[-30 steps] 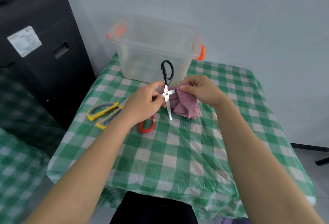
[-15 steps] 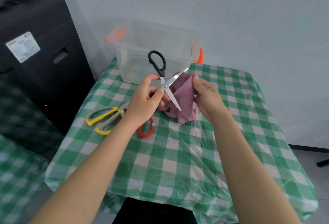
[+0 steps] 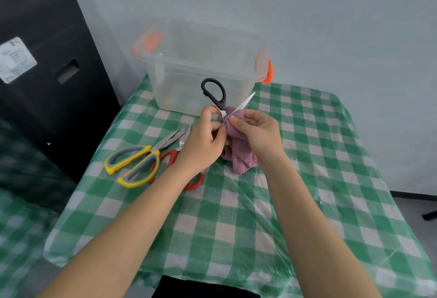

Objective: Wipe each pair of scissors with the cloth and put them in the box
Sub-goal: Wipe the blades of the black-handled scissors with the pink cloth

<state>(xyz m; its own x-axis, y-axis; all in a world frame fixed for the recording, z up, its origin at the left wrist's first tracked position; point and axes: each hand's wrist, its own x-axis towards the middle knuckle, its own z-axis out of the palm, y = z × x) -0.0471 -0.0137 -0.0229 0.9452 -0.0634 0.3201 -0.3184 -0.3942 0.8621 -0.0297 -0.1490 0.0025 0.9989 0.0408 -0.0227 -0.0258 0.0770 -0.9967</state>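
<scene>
Black-handled scissors (image 3: 218, 101): being pinched near the pivot by left hand (image 3: 203, 141), blades splayed for cloth access, just near of clear box (image 3: 201, 70). Right hand (image 3: 257, 132) curling round purple cloth (image 3: 238, 146), rubbing one blade. Yellow scissors (image 3: 139, 163), red scissors (image 3: 179, 163) waiting left.

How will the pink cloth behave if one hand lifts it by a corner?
The pink cloth will probably hang limp, since it already droops in folds below the right hand. It looks light and thin. Its fuzzy surface likely gives grip, not slip.
</scene>
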